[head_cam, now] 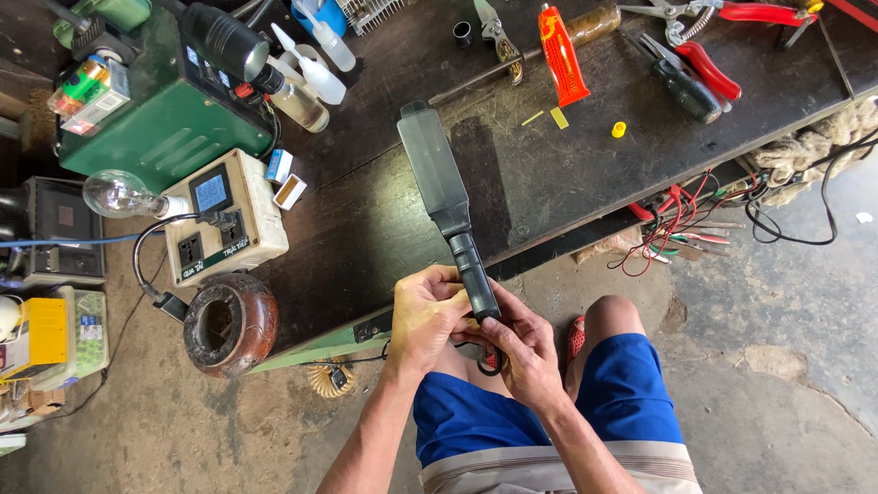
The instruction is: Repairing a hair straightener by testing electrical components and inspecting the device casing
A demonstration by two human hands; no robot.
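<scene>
From the head view, both hands hold a long dark paddle-shaped device [445,197] by its handle, its flat end lying over the dark table [549,174]. The left hand [423,316] wraps the handle from the side in a closed grip; the right hand [523,346] clasps its lower end, fingers curled tight. Beyond it lie an orange-handled tool [562,55] and red pliers [706,69]. A cream socket box [224,218] sits left.

To my left on the desk, a cream box [229,220] showed a small blue screen [210,193] and a dark label strip near its bottom edge. Beside it lay two little cartons [285,179]. A colourful pack [84,89] sat atop the green machine [155,119].
</scene>
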